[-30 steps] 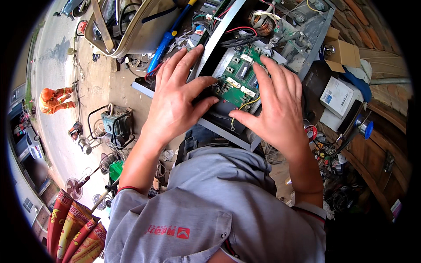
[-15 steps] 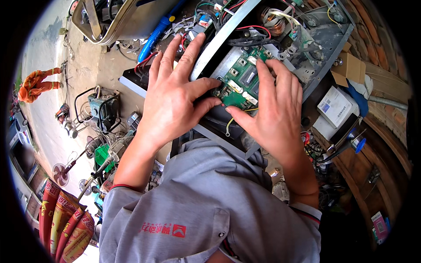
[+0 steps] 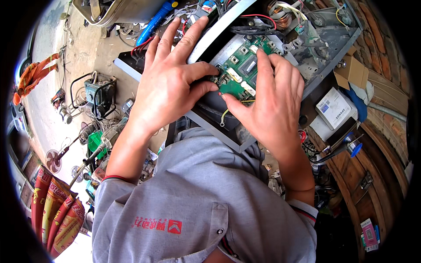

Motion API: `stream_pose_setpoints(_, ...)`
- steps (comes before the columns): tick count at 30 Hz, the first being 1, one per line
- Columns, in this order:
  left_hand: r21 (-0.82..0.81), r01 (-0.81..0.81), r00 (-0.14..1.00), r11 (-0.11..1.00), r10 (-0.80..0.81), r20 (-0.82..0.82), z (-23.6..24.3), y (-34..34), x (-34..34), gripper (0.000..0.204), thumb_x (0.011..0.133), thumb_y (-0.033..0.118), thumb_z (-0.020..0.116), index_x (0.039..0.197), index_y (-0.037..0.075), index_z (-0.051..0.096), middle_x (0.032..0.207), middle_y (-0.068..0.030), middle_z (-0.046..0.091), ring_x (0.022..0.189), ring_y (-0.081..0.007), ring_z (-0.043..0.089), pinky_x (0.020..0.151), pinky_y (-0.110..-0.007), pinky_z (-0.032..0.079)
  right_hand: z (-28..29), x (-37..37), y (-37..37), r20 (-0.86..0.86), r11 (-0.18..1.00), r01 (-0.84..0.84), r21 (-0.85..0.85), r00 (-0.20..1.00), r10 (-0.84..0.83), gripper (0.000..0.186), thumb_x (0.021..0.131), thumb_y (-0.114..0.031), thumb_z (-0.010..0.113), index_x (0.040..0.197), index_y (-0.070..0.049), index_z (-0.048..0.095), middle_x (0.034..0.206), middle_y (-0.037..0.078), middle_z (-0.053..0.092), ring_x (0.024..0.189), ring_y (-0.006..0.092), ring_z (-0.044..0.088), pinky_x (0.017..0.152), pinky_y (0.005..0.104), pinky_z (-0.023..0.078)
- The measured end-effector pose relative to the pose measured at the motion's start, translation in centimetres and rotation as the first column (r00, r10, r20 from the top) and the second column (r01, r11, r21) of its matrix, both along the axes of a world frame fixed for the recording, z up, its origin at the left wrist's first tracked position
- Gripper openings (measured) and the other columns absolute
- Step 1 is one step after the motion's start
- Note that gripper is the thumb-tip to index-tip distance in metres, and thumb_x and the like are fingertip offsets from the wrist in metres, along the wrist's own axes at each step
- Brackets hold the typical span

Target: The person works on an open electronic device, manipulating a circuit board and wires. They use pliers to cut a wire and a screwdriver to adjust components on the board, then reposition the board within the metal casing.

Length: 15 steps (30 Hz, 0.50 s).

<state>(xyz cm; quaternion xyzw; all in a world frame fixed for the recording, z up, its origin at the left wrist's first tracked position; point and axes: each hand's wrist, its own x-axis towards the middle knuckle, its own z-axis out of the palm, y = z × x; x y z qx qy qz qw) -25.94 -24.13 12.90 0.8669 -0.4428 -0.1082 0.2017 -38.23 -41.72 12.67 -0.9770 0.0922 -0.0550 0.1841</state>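
A green circuit board (image 3: 241, 65) with white blocks and metal terminals lies tilted within an open grey metal housing (image 3: 309, 74). My left hand (image 3: 166, 85) pinches the board's left corner between thumb and index finger, its other fingers stretched over the housing's pale metal bar (image 3: 217, 33). Across the board's right side, my right hand (image 3: 274, 98) grips with its thumb at the near edge and its index finger on the far part. A yellow wire (image 3: 224, 115) with a ring terminal hangs below the board. Behind it sit a copper coil (image 3: 279, 14) and black cables (image 3: 254, 30).
At the far left lies a blue tube-shaped tool (image 3: 153, 26) near a beige bin (image 3: 105, 17). On the right are a cardboard box (image 3: 352, 72), a white box (image 3: 337, 108) and a blue spool (image 3: 353, 144). A framed machine (image 3: 98, 93) stands left; a person in orange (image 3: 35, 76) is beyond.
The view has shifted slightly, so the housing sits a little differently in it. Both hands keep their hold on the circuit board with little change. The person in orange appears farther left.
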Motion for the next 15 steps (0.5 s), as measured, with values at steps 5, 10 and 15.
stream_pose_setpoints(5, -0.003, -0.004, 1.000, 1.000, 0.004, 0.000, -0.2, 0.2, 0.0, 0.028, 0.071, 0.028, 0.087, 0.096, 0.018, 0.080, 0.164, -0.0078, 0.040, 0.152, -0.0459, 0.030, 0.120, -0.056, 0.032, 0.3, 0.0, -0.6, 0.003, 0.993, -0.047, 0.108, 0.999, 0.047, 0.079, 0.070, -0.024, 0.088, 0.135, 0.005, 0.053, 0.122, 0.017, 0.056, 0.109, 0.0361, 0.055, 0.097, 0.0481, 0.044)
stream_pose_setpoints(10, -0.013, 0.004, 1.000, 1.000, -0.004, -0.001, -0.3, 0.2, 0.0, 0.028, 0.072, 0.028, 0.087, 0.097, 0.018, 0.079, 0.164, -0.0087, 0.040, 0.152, -0.0459, 0.030, 0.121, -0.056, 0.031, 1.1, -0.8, -4.2, 0.026, 0.960, -0.079, 0.269, 0.997, 0.075, 0.063, 0.078, -0.009, 0.080, 0.137, 0.003, 0.059, 0.127, 0.020, 0.059, 0.117, 0.0372, 0.057, 0.100, 0.0432, 0.047)
stream_pose_setpoints(15, -0.037, 0.016, 1.000, 0.999, -0.016, -0.003, -0.8, 0.4, 0.1, 0.028, 0.074, 0.030, 0.085, 0.099, 0.020, 0.080, 0.165, -0.0078, 0.039, 0.150, -0.0458, 0.032, 0.119, -0.062, 0.029, 1.5, -1.3, -5.2, -0.040, 0.972, -0.117, 0.206, 0.991, 0.128, 0.070, 0.073, -0.013, 0.086, 0.136, 0.002, 0.059, 0.133, 0.017, 0.059, 0.118, 0.0369, 0.057, 0.101, 0.0429, 0.047)
